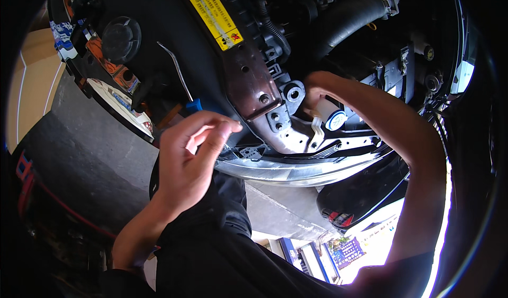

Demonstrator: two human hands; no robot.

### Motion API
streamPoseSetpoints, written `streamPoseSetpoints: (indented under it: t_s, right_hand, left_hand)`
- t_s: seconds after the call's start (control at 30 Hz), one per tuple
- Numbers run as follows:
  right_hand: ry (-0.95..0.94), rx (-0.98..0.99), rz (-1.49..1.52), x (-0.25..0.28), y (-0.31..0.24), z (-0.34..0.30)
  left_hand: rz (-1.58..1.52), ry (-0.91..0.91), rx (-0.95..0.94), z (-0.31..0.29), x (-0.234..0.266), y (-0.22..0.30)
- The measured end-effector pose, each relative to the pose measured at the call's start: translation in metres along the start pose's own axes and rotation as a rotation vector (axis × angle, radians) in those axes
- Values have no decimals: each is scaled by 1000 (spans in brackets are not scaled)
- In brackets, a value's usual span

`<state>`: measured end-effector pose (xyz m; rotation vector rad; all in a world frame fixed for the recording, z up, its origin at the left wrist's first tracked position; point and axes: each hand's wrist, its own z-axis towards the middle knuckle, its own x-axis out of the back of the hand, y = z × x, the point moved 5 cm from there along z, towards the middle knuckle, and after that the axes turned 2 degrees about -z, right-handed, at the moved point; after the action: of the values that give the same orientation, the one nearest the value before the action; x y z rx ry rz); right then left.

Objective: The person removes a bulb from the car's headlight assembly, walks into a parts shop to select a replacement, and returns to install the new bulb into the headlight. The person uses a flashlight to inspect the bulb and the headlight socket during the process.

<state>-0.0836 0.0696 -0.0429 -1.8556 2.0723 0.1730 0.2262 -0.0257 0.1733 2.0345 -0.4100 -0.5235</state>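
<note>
Grey floor (106,126) at my left, tan patch (39,68) with pale lines beyond. Behind me: blown-out daylight glare (382,245), blue-purple panel (347,253) beside it. I see dark edges all round.

Yellow label (216,18) near thick black hose (353,25); grey floor (103,134).

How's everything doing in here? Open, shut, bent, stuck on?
Left hand: fingers bent
Right hand: partly hidden
Blue-handled tool: bent at the tip
Round cap: on
Black hose: curved, clamped at one end
Yellow sticker: stuck on
Headlight: can't tell if it's lit
</note>
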Motion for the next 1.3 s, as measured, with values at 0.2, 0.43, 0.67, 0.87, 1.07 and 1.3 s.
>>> streamPoseSetpoints:
  t_s: [0.2, 0.43, 0.67, 0.87, 1.07, 1.3]
  right_hand:
    - [56, -14, 65, -4, -2, -9]
    - [644, 83, 266, 5, -26, -41]
    - [1067, 231, 586, 7, -33, -147]
    - [1328, 377, 1201, -50, -57, -228]
    - [1254, 1107, 1889, -103, -187, -234]
    - [1399, 1550, 1713, -139, -288, -272]
  left_hand:
    - [69, -110, 9, -8, -5, -4]
    - [75, -193, 66, -6, -1, 7]
    - [30, -262, 118, -2, 5, 19]
    - [195, -378, -1, 0, -3, 39]
    - [198, -358, -184, -15, -5, 67]
    - [78, -416, -496, -72, 46, 106]
